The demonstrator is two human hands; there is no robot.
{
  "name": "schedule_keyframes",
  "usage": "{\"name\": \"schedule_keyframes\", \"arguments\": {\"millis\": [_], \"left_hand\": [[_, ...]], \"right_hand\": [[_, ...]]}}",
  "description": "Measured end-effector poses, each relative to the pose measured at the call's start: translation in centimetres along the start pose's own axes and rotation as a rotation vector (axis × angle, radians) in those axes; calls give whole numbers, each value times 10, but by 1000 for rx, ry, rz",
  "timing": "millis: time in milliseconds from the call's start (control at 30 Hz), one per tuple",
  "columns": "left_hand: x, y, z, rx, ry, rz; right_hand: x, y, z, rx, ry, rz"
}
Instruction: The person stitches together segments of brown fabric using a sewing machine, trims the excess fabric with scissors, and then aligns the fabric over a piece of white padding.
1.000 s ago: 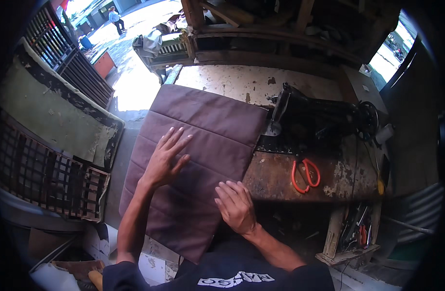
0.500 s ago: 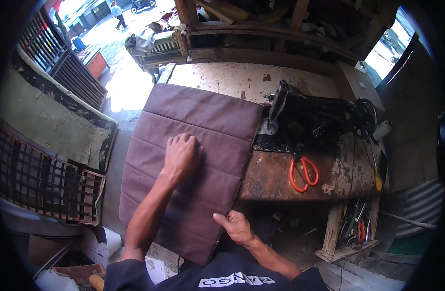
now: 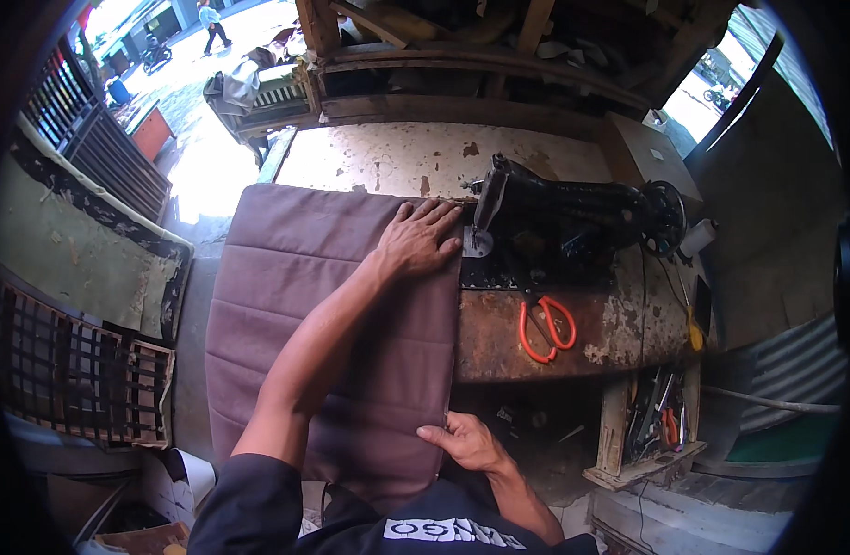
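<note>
Lying over the left end of the worn wooden sewing table (image 3: 485,347) and reaching down toward the lap, the purplish-brown fabric panel with stitched cross seams (image 3: 258,305) has swung round: its right edge, slanted half a second ago, now runs nearly straight down from beside the machine's needle area. The left hand (image 3: 415,240), bunched on the middle of the panel in the previous frame, has moved to the upper right corner and rests flat, fingers extended and slightly apart, clamped on nothing. The right hand (image 3: 471,442) pinches the lower right edge, thumb on top, much as before; its fingers under the fabric are partly hidden. Just right of the upper corner stands the black metal sewing machine (image 3: 573,208). Orange-handled scissors (image 3: 547,328) lie in front of it, unmoved on the tabletop. Farther right is a white thread spool (image 3: 698,238).
</note>
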State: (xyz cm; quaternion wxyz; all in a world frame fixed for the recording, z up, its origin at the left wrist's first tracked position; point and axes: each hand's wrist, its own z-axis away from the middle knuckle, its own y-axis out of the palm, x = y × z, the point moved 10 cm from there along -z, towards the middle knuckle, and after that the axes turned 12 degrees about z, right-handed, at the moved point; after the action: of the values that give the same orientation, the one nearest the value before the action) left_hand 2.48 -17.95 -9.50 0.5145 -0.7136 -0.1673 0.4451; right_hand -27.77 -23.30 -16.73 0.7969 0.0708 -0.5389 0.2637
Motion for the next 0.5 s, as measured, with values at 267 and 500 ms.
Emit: {"name": "schedule_keyframes", "arguments": {"millis": [267, 500], "left_hand": [[-60, 14, 70, -22, 28, 45], [-59, 12, 58, 0, 102, 63]], "right_hand": [[-10, -16, 87, 191, 28, 122], [-13, -8, 51, 444, 133, 552]]}}
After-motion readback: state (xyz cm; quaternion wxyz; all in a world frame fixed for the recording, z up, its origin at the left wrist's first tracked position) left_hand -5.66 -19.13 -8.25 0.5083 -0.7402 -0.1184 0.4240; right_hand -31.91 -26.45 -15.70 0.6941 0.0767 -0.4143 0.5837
